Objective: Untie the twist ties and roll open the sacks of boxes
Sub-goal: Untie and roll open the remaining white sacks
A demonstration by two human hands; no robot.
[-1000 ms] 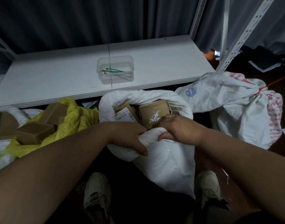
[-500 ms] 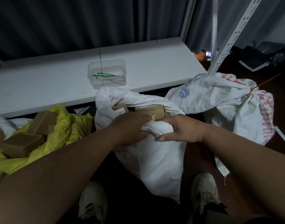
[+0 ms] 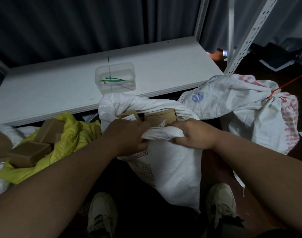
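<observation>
Both hands, left hand (image 3: 129, 136) & right hand (image 3: 191, 134), curled tight on white sack (image 3: 172, 169) rim, mid-frame; boxes (image 3: 160, 115) inside partly hidden.

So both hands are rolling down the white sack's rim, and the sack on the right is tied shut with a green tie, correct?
Not quite: the head view shows a red tie on the right sack. Both the left hand and right hand do grip the white sack's rim.

Left hand (image 3: 129, 136) and right hand (image 3: 193, 134), fingers curled, grip close together, forearms converging.
</observation>
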